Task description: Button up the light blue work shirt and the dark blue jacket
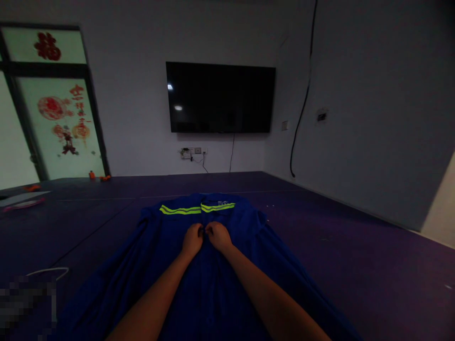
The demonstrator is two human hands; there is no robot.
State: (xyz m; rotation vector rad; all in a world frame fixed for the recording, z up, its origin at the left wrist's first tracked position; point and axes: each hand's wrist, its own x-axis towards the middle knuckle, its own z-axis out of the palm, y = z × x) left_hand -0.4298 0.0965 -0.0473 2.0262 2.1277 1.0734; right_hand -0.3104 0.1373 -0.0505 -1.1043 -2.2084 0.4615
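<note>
A blue work jacket (170, 255) with yellow-green reflective strips across the chest lies spread on the purple floor, its collar at the far end and its sleeves out to both sides. My left hand (193, 238) and my right hand (218, 235) meet at the front opening, just below the strips. Both are closed, fingers pinching the jacket's front edges close together. Whether a button or other fastener sits between the fingertips is too small and dark to tell.
Purple flooring (337, 246) surrounds the jacket. A black television (220, 98) hangs on the far wall, above sockets and cables (194, 152). A dark cable (302, 111) runs down the right wall. At the left are a glass door (59, 123), small orange objects (104, 178) and a white cord (53, 269).
</note>
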